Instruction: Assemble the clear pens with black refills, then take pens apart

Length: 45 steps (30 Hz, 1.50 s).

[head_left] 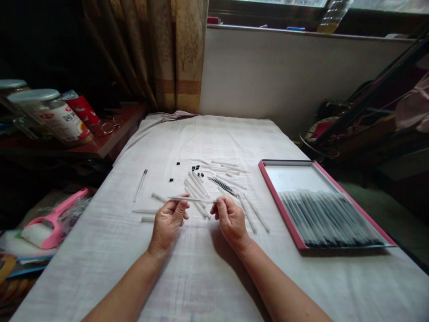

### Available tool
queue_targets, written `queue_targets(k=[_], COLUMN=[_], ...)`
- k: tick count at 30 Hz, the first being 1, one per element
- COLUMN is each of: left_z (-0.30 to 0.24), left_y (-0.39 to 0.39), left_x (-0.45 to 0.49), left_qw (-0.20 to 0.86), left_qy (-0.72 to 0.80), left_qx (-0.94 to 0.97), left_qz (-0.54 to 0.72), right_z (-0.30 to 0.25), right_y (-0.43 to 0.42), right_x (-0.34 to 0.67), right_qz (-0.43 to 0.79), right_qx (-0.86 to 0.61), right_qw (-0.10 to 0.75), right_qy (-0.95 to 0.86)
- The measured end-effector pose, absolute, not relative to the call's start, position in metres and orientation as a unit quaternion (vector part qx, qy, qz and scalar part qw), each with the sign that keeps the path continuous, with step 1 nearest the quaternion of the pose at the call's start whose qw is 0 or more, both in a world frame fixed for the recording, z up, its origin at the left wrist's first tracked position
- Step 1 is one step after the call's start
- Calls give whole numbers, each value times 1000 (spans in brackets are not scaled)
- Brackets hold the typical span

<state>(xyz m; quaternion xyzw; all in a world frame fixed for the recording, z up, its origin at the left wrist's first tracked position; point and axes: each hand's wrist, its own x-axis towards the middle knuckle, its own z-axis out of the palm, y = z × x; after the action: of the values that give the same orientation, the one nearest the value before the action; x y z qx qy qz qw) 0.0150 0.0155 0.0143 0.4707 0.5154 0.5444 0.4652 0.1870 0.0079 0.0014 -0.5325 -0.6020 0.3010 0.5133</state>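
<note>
My left hand (pixel 170 220) pinches a slim, clear pen barrel (pixel 201 200) between thumb and fingers, above the cloth. The barrel lies nearly level, its tip sticking out past the left hand. At its other end, my right hand (pixel 232 218) has thumb and forefinger closed; whether a small part is hidden in them I cannot tell. Beyond the hands lie loose clear barrels (pixel 257 213), a few thin dark refills (pixel 222 184) and several small black caps (pixel 196 167). One pen with a dark end (pixel 140 184) rests apart on the left.
A pink-edged box lid (pixel 283 210) on the right holds a row of pens (pixel 330 219) with dark ends. A white cloth (pixel 187 281) covers the table. Jars (pixel 63 118) stand on a side table at left, above pink-handled scissors (pixel 50 219).
</note>
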Motion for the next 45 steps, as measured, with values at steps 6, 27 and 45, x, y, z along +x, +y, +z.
queue_targets(k=[6,27,45], left_z=[21,9,0], left_y=[20,22,15], left_x=[19,9,8], left_qw=[575,590,307], left_qy=[492,472,496], left_qx=[297,422,711], left_qz=[583,501,392], right_z=[-1,25,11], right_y=[5,130,34], right_x=[180,177,221], right_qz=[346,103,539], right_qx=[-513,-593,-514], right_qw=[476,61,396], right_qy=[-625,-796,-537])
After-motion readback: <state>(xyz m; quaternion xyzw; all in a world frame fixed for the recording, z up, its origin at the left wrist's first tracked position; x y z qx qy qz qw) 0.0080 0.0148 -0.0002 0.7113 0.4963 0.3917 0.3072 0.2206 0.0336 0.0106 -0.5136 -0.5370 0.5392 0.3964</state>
